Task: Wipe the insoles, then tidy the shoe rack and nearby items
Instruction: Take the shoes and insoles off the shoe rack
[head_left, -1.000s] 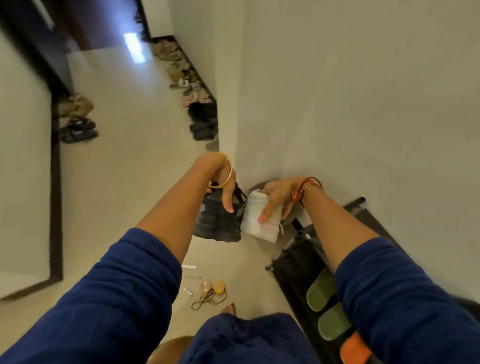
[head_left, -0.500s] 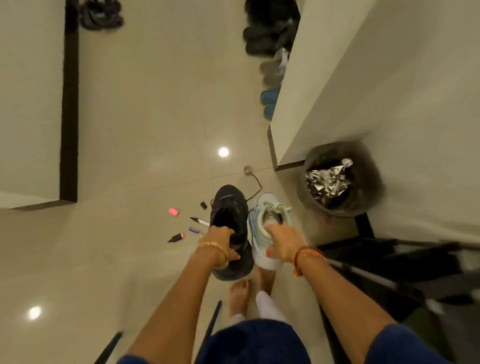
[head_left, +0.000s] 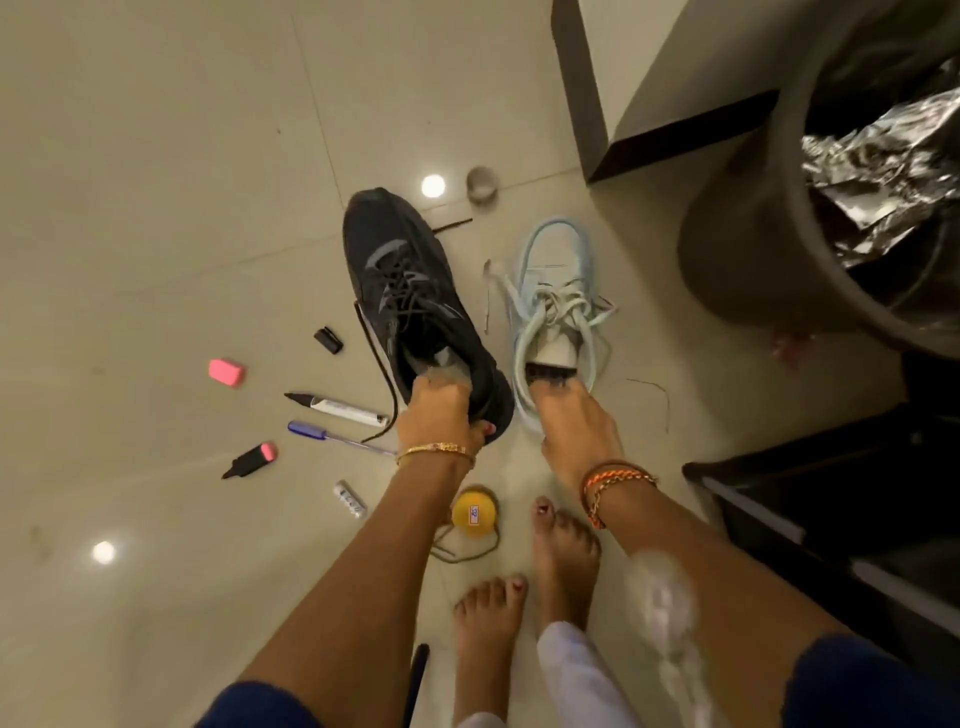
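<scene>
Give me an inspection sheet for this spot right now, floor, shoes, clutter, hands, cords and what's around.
Surface: pale tiled floor, glossy.
Job's things: black shoe and light blue shoe, side by side, toes pointing away.
Clutter: pink eraser, marker, blue pen, highlighter, yellow disc.
Hands: left hand grips the black shoe's heel; right hand holds the blue shoe's heel.
Cables: nothing seen; only loose laces.
Surroundings: dark bin holding foil, shoe rack.

The person wears dark blue sleeves (head_left: 862, 680) pushed up to the elbows. On the left wrist there is a thin gold bangle (head_left: 435, 451). On the right wrist there are braided orange and brown thread bracelets (head_left: 613, 480). The feet (head_left: 563, 551) are bare, with red polish on the toenails, and light white trouser legs (head_left: 576, 670) show above them.
</scene>
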